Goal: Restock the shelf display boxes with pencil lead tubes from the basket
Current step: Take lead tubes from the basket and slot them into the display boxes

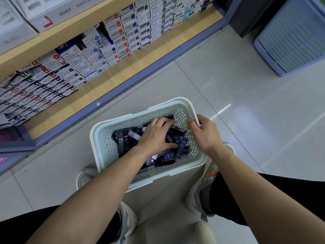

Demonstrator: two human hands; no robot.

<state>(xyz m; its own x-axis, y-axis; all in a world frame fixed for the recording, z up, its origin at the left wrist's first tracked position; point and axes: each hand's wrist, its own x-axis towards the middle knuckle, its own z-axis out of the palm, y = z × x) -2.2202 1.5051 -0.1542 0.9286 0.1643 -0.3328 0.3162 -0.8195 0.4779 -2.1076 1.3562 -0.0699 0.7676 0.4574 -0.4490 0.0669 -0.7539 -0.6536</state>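
You stand over a pale tiled floor [228,85], with a wooden shelf [98,88] edged in blue-grey running diagonally across the upper left. Rows of small display boxes [123,37] pack that shelf, white cartons with red, blue or black label patches, and 1 gap shows in the row near the middle. A blue-grey slatted crate [295,39] sits on the floor at the upper right, well apart from you.

Between your 2 shoes, the left shoe [84,176] and the right shoe [204,191], the pale perforated basket [95,138] rests on the floor. Your right hand [204,132] grips its far right rim, fingers curled over the edge into the basket and the thumb outside. Your left hand [156,136] is down inside the basket, palm down, fingers spread and laid across the pile, with the fingertips reaching toward the far wall.

The pencil lead tubes [123,141] all lie in the basket, a loose heap of dark, flat cases. Several show "HB 0.7" in white print; 2 lie side by side at the left of the heap, others are tilted at the right and near edges.
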